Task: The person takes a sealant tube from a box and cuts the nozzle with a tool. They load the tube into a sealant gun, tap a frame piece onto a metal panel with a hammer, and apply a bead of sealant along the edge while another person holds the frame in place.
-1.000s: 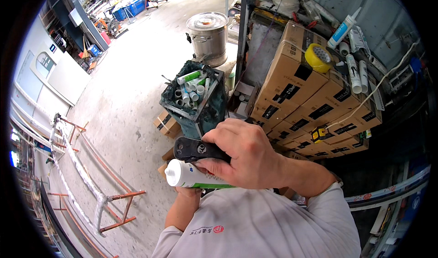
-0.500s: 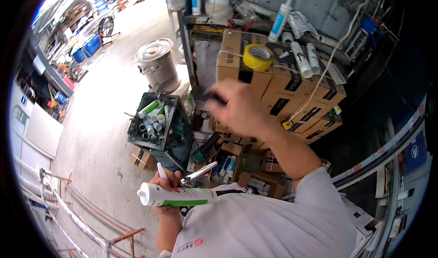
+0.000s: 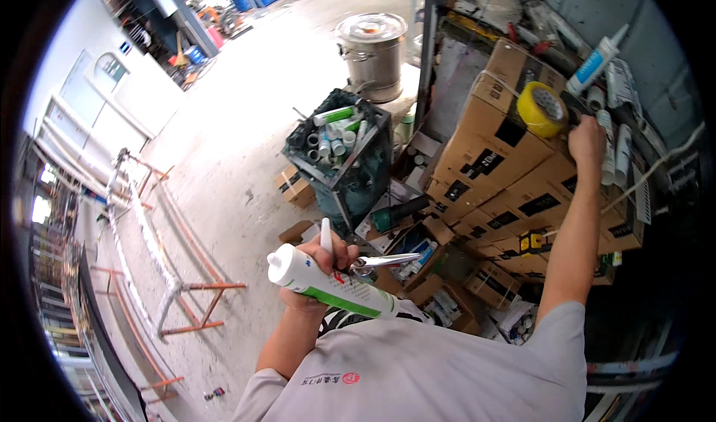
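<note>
Right hand [image 3: 587, 140], swung from mid-air, now at carton stack [image 3: 485, 147] beside yellow tape roll [image 3: 530, 116], grip unclear; left hand [image 3: 322, 255] alone grasps cartridge [image 3: 332, 286], white nozzle [image 3: 326, 235], silver tool [image 3: 389, 260]

Smooth plastic cartridge [image 3: 341, 289]; shiny metal drum [image 3: 374, 63]

The pale concrete floor [image 3: 250, 235] carries a dark bin [image 3: 367, 185]; beyond the bin stands a lidded steel pot [image 3: 374, 68], left of it an orange-legged frame [image 3: 216, 285], right of it stacked cartons [image 3: 485, 135], directly bearing a roll of yellow tape [image 3: 541, 110] and white tubes [image 3: 621, 153].
</note>
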{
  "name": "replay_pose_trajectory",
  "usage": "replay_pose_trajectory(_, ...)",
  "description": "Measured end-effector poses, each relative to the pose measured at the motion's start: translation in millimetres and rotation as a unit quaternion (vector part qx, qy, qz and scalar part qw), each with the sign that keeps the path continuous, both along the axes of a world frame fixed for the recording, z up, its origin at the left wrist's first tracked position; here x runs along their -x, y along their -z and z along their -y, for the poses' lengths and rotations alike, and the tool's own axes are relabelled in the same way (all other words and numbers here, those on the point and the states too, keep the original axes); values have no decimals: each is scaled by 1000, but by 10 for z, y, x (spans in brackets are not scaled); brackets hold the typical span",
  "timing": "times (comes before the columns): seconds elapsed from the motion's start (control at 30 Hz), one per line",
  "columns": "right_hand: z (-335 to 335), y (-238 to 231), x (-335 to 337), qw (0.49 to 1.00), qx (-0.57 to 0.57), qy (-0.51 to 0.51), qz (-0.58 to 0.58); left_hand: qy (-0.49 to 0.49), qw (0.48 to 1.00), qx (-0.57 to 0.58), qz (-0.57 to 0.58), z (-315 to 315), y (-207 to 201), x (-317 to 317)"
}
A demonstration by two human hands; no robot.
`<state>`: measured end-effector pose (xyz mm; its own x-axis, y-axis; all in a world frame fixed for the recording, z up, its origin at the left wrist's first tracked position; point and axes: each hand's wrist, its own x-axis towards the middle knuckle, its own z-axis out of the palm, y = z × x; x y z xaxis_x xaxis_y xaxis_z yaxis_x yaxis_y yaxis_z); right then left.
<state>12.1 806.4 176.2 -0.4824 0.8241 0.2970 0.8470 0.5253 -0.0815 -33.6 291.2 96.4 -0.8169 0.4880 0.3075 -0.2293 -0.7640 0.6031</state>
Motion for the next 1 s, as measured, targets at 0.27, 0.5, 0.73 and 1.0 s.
replay_pose_trajectory(0.27, 1959, 35, -36, 693, 238, -478, -485, -42, 981, 163, -95, 148, 25, -176)
replay_pose_trajectory(0.5, 3698, 211, 80, 508, 459, -671, -284, -7, 954, 255, -158, 638, -180, -263)
replay_pose_trajectory(0.73, 4848, 344, -44, 396, 779, -467, -136, 6, 946, 293, -139, 1924, -19, -491)
replay_pose_trajectory(1.0, 6764, 875, 110, 36, 949, -302, 86, -71, 968, 233, -54, 3867, 302, -1028)
